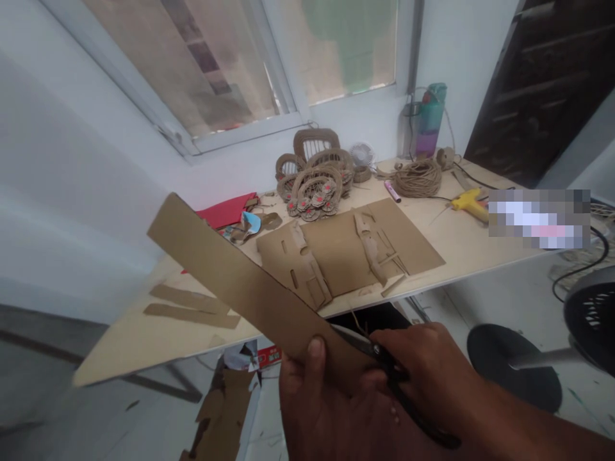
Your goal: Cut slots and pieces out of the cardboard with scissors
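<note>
My left hand [314, 390] grips the lower end of a long cardboard strip [225, 275], thumb on its face. The strip slants up to the left, in front of the table. In my right hand [432, 365] is a pair of black-handled scissors [377, 351]. Their blades lie at the strip's right edge near its lower end, partly hidden by the cardboard. Behind the strip, a large cardboard sheet [336, 250] with slots and torn pieces lies on the table. Two narrow cardboard strips [187, 314] rest on the table's left part.
Twine-wrapped basket shapes [317, 173] with red-centred flowers stand at the back of the table [480, 224]. Nearby are a twine coil [417, 178], a pink marker [393, 191], a yellow glue gun [469, 203] and red sheets [225, 210]. A black fan [593, 314] stands on the right; cardboard scraps [225, 410] lie below.
</note>
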Demonstrator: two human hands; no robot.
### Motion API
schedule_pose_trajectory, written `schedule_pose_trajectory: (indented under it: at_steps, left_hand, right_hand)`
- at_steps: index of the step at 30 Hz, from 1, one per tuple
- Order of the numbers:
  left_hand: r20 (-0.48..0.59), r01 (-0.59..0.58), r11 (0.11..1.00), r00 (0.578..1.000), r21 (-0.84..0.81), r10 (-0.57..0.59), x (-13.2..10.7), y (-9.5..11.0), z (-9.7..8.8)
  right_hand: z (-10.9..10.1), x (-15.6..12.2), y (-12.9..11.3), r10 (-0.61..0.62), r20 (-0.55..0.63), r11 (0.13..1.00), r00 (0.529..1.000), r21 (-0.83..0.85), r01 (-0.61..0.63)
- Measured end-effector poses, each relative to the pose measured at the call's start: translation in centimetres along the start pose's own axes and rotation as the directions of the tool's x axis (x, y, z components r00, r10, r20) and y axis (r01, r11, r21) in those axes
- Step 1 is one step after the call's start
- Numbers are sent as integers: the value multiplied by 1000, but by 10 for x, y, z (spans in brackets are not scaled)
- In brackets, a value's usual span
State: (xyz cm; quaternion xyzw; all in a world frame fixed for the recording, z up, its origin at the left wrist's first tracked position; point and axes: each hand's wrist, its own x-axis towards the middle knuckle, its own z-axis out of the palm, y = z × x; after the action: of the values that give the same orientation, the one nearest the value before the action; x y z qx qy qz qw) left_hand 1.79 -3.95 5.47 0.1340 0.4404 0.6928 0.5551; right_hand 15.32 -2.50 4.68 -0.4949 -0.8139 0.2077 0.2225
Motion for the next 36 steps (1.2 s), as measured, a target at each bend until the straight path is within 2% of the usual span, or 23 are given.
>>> schedule_pose_trajectory:
  at_steps: [6,10,14,18,21,25,27,29,32,34,36]
  left_hand:
    - [-73,22,999,997,-28,-24,5,-2,5]
    - [-47,41,997,998,-58,-44,13,-5,-3]
    - [-61,5,997,998,-72,-9,21,-6,-10]
    - [-57,23,999,998,-41,-26,18,-5,-10]
    - [-69,90,996,993,-18,-91,12,-9,-9]
    - [3,191,981,982,-20,-191,4,-13,-9]
    - [46,235,971,971,-35,-234,1,-14,-9]
    - [71,255,966,965,-42,-252,2,-15,-9]
    - [50,175,982,984,-66,-172,12,-19,-11]
    - [12,119,989,993,-84,-119,20,-24,-13]
    - [-13,127,987,992,-100,-129,25,-29,-17]
  right_hand:
    - [1,1,3,110,82,973,991,193,-124]
    - [-4,-2,9,92,159,969,983,212,-125]
    - [-11,-9,19,96,207,930,974,331,-163]
    - [-7,-15,28,164,118,843,979,499,-201]
    - [4,-14,31,234,11,826,972,524,-205]
    - [20,-12,25,116,-26,815,993,574,-80]
    - [26,-14,21,41,-80,852,996,524,7]
    - [31,-14,20,-51,-194,907,980,402,127]
    - [37,-13,25,-268,-371,943,889,86,321]
    - [40,-11,31,-376,-381,925,845,-95,369]
    - [44,-10,36,-400,-313,916,862,-164,366]
